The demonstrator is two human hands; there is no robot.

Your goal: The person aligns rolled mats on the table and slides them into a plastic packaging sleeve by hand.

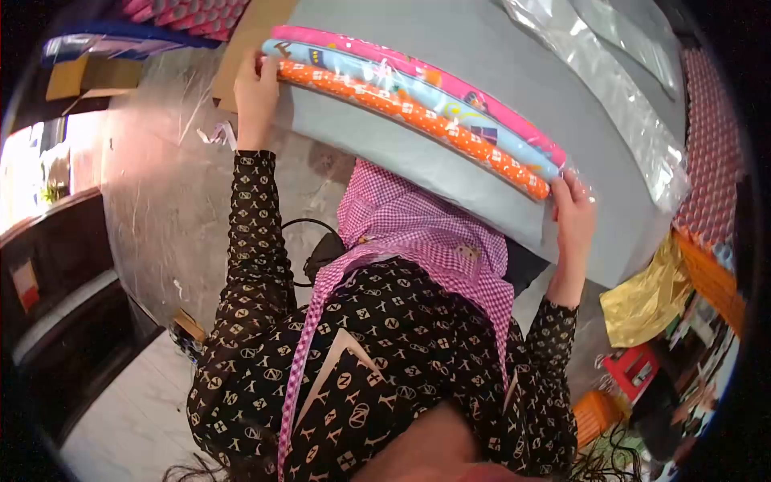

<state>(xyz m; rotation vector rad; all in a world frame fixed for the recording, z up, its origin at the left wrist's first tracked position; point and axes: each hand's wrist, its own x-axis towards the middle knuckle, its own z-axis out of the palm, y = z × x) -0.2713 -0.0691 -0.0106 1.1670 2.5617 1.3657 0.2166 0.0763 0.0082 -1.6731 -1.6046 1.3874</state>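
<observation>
Three rolls of patterned wrapping paper lie side by side across the near part of the grey table (450, 36): a pink roll (353, 42), a light blue roll (446, 103) and an orange roll with white dots (418, 111). Shiny clear film appears to cover them, with loose film past their right ends. My left hand (259, 84) is closed around the left end of the orange and blue rolls. At the opposite end, my right hand (572, 205) pinches the orange roll's tip and the film beside it.
Long clear plastic sleeves (614, 104) lie flat on the table's far right. Stacks of pink rolls (711, 136) stand beyond the right edge, with more pink rolls (189, 14) at the upper left. Gold sheeting (646, 297) and a red stool (630, 371) are at the lower right.
</observation>
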